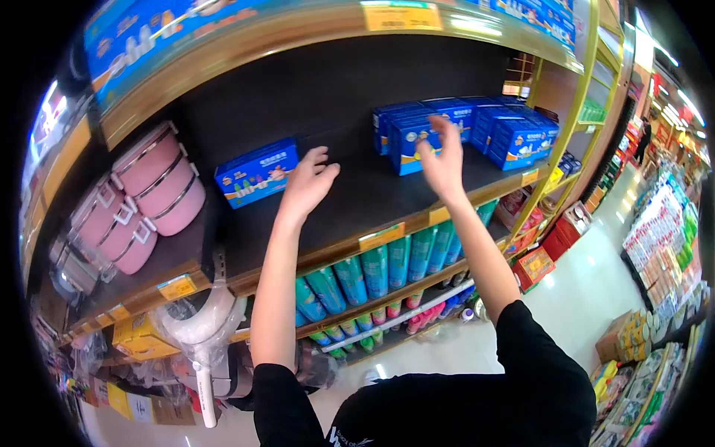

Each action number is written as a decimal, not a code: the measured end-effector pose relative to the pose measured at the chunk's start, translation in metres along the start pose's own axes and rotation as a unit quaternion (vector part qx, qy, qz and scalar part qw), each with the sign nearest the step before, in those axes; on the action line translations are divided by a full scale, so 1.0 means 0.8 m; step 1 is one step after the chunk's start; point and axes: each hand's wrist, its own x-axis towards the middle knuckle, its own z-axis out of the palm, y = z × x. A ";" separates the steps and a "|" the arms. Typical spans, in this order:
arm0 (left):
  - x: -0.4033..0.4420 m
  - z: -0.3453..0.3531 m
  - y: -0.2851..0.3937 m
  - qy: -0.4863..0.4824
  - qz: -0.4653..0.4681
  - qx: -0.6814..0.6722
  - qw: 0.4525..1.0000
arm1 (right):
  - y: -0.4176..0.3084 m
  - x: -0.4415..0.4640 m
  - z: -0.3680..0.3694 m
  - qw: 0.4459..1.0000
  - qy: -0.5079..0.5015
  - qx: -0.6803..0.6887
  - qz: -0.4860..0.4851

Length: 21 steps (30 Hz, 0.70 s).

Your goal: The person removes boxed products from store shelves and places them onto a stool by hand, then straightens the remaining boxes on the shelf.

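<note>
My left hand (307, 188) is over the dark shelf (342, 194), beside the right end of a long blue box (257, 173). Its fingers are loosely bent and apart, with nothing in them; whether it touches the box, I cannot tell. My right hand (445, 160) hovers in front of a blue box (406, 149) at the front of a group on the right. Thumb and fingers are spread with nothing between them, and they hide part of that box. More blue boxes (523, 141) stand behind it and to its right.
Pink stacked lunch boxes (160, 179) stand at the left. Blue-green canisters (375, 268) line the shelf below. A white ring-shaped appliance wrapped in plastic (199, 328) stands before the lower left shelf. Blue boxes fill the upper shelf (223, 56); an aisle (588, 268) runs along the right.
</note>
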 end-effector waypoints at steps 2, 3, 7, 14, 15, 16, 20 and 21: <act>0.016 0.046 0.007 -0.062 -0.022 -0.037 0.997 | 0.064 0.017 -0.014 0.995 0.033 -0.008 0.090; 0.023 0.068 0.010 -0.078 -0.023 -0.034 0.996 | 0.089 0.020 -0.021 0.990 0.036 -0.002 0.136; 0.049 0.138 0.031 -0.106 -0.052 -0.083 0.990 | 0.140 0.010 -0.021 0.960 -0.082 0.098 0.250; 0.106 0.173 0.047 -0.033 -0.085 -0.275 0.957 | 0.151 0.038 -0.032 0.868 -0.171 0.248 0.394; 0.120 0.178 0.041 -0.005 -0.089 -0.318 0.944 | 0.162 0.042 -0.028 0.862 -0.196 0.258 0.390; 0.136 0.187 0.028 0.013 -0.100 -0.302 0.948 | 0.155 0.045 -0.028 0.867 -0.200 0.259 0.376; 0.169 0.213 -0.003 0.005 -0.091 -0.371 0.924 | 0.113 0.039 -0.030 0.911 -0.174 0.150 0.342; 0.166 0.215 0.005 0.019 -0.103 -0.389 0.915 | 0.117 0.041 -0.029 0.910 -0.181 0.145 0.344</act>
